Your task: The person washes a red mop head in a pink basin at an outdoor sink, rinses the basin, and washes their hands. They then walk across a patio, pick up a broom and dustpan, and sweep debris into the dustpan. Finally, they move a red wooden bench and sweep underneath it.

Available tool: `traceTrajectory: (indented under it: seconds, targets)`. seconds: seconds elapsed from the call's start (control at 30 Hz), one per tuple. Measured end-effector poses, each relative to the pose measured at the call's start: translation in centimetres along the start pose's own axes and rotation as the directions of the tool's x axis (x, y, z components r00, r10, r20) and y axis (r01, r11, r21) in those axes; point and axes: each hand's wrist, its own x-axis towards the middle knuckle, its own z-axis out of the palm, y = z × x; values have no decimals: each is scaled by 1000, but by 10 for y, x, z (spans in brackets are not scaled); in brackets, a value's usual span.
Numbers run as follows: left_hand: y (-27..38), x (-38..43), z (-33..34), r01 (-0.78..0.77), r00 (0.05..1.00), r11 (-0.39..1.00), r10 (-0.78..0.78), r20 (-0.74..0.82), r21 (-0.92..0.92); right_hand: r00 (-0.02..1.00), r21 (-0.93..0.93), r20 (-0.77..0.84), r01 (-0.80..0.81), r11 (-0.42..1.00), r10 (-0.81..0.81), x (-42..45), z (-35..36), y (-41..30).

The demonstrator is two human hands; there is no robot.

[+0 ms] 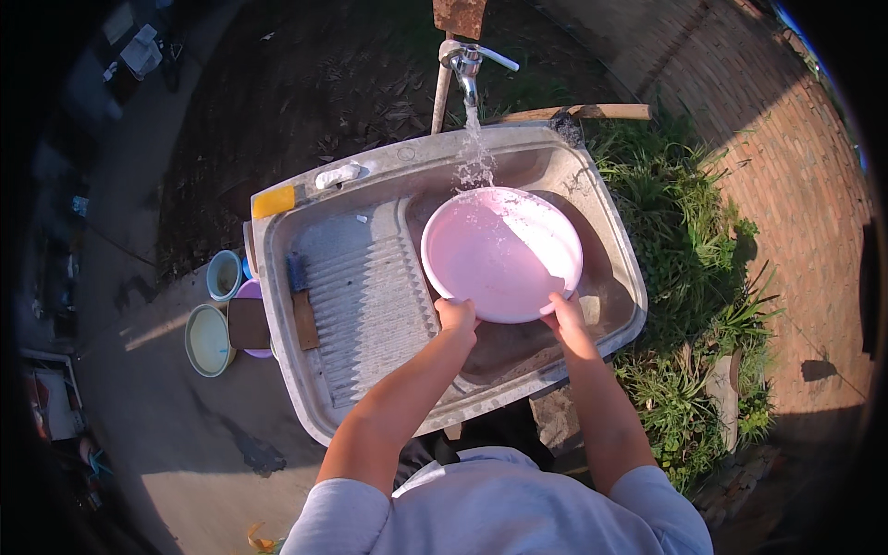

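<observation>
A pink plastic basin (485, 270) is held in the right-hand bowl of a stone-like laundry sink (624, 277). My left hand (458, 318) grips its near rim at the left, and my right hand (565, 313) grips the rim at the near right. Water pours from a metal tap (468, 66) onto the basin's far edge and splashes there. Sunlight falls across the basin's right side. The fingers under the rim are mostly hidden.
The sink's ribbed washboard (374, 298) lies to the left, with a brush (297, 270) at its edge. On the rim are a yellow block (274, 201) and a crumpled white item (338, 175). Several basins, one pale green (208, 340), stand at left; grass (666, 208) grows at right.
</observation>
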Motion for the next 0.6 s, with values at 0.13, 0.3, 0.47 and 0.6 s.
traceTrajectory:
  seconds: [0.13, 0.3, 0.47, 0.6]
  targets:
    - [9, 21, 2, -122, 992, 991, 124, -32, 63, 990, 28, 81, -120, 992, 118, 16, -3, 36]
    - [16, 58, -20, -121, 988, 983, 133, -80, 138, 922, -13, 121, -369, 929, 368, 22, 7, 53]
    - [33, 12, 1, -401, 903, 871, 428, -38, 284, 948, 140, -100, -288, 947, 303, 21, 9, 49]
    - [113, -17, 14, -799, 459, 258, 845, 275, 543, 862, -301, -501, -254, 919, 75, 40, 26, 40]
